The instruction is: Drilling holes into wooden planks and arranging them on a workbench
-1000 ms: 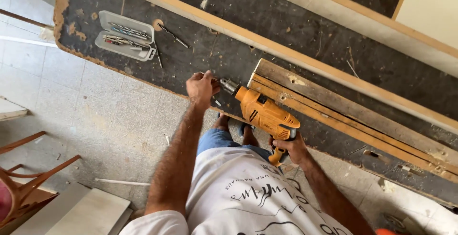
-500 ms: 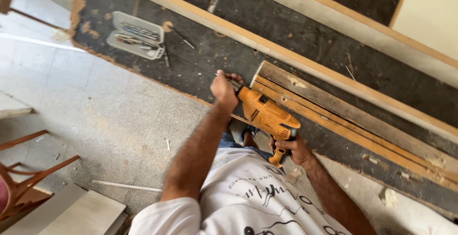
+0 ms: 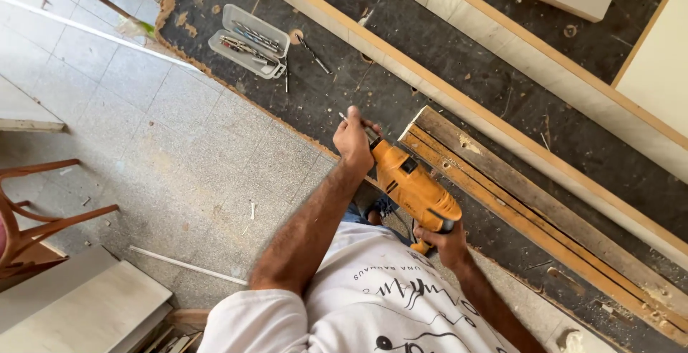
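The left hand has risen from the dark tabletop, now pinching a thin bit at the chuck of the orange power drill, whose handle the right hand grips.

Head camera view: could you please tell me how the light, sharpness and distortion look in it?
Head view: soft, even daylight with no hard shadows or glare; the orange drill, the left hand at its tip and the right hand on its grip are sharp, as is the clear bit case; straight boards bow slightly near the edges, a wide-lens effect.
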